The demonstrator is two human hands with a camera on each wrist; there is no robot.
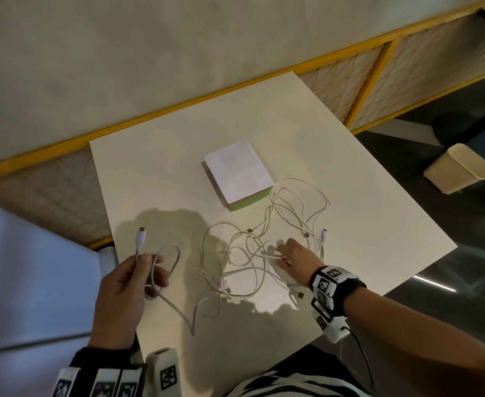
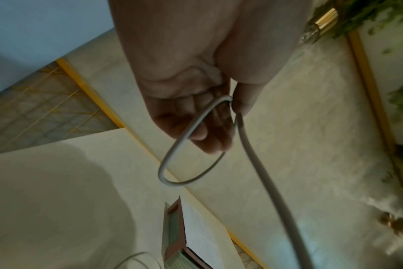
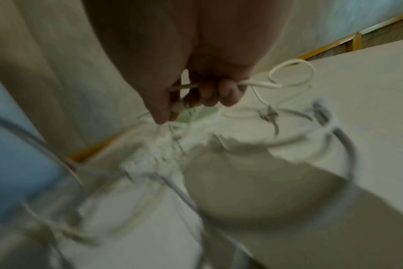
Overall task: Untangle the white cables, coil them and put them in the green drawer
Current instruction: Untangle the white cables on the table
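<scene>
Cables (image 1: 267, 247) lie on the table (image 1: 155, 179) before the drawer (image 1: 248, 203).

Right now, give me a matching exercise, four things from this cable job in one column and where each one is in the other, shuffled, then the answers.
Things:
1. left hand
2. right hand
3. green drawer box
4. beige bin

Places or states:
A. on the floor beside the table
B. grips a cable end, held above the table
C. under a white paper
D. grips strands in the tangle

Pairs: 1-B, 2-D, 3-C, 4-A
</scene>
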